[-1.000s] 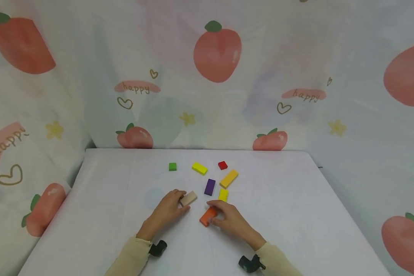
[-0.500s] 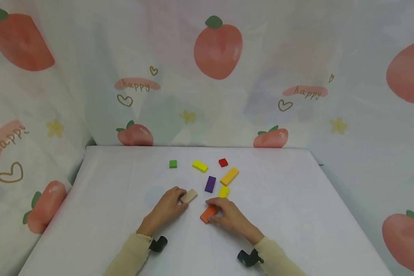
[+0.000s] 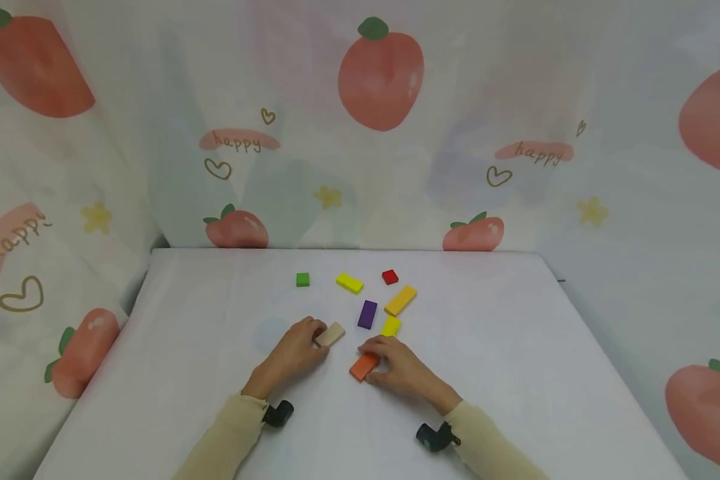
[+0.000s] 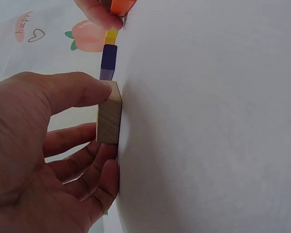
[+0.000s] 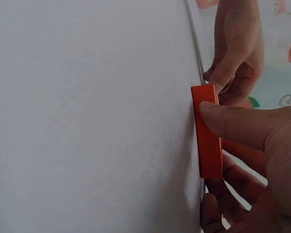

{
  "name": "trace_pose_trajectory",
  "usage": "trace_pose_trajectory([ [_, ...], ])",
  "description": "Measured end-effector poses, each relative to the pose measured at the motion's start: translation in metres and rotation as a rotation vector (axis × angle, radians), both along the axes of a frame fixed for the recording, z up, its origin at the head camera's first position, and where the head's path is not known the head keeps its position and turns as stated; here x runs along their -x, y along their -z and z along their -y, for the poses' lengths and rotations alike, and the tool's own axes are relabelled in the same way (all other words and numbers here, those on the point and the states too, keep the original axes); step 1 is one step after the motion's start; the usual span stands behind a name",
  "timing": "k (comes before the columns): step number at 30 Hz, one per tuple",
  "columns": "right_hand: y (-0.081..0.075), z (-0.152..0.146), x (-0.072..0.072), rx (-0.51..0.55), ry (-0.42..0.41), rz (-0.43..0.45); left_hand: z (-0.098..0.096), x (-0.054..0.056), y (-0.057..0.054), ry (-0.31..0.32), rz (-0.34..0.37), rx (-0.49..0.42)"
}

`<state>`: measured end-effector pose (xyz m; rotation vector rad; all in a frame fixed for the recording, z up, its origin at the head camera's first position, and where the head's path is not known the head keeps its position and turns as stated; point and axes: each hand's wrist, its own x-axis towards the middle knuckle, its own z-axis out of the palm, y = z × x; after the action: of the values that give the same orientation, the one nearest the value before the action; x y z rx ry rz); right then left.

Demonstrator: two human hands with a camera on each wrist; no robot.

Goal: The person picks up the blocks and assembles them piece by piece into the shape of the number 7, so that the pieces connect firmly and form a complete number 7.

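Observation:
My left hand (image 3: 294, 350) pinches a plain wooden block (image 3: 331, 335) left of the table's middle. In the left wrist view, the thumb presses one side of that wooden block (image 4: 109, 119) while the fingers curl behind it. To the right, my right hand (image 3: 405, 367) holds an orange block (image 3: 363, 367) between thumb and fingers. The right wrist view has the thumb lying on the long face of the orange block (image 5: 208, 141); the fingers are partly hidden behind it. Both blocks are low at the tabletop, apart from each other.
On the white table (image 3: 516, 373), beyond the hands, lie a purple block (image 3: 367, 315), a small yellow block (image 3: 391, 326), an amber block (image 3: 401, 301), a red block (image 3: 390, 277), a bright yellow block (image 3: 350, 283) and a green block (image 3: 303, 279). A printed curtain (image 3: 396, 187) stands behind.
The head view has tilted slightly, so the whole scene sits higher in the frame. Both hands keep their holds on the blocks; the right fingers have shifted slightly on the orange block.

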<state>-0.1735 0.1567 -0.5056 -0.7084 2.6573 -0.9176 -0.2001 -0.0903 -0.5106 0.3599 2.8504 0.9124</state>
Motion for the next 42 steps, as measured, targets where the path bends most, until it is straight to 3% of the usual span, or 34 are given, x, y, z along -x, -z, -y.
trace_pose_trajectory([
  [17,-0.004,0.000,0.003,0.019,0.006,-0.020,-0.003,0.005,-0.001,0.000,0.005,-0.007],
  [30,-0.003,-0.005,0.005,0.040,0.026,-0.027,-0.002,0.000,0.001,-0.002,0.012,-0.026],
  [42,-0.004,-0.010,0.016,0.053,0.031,-0.036,-0.003,-0.002,-0.002,0.002,-0.039,-0.016],
])
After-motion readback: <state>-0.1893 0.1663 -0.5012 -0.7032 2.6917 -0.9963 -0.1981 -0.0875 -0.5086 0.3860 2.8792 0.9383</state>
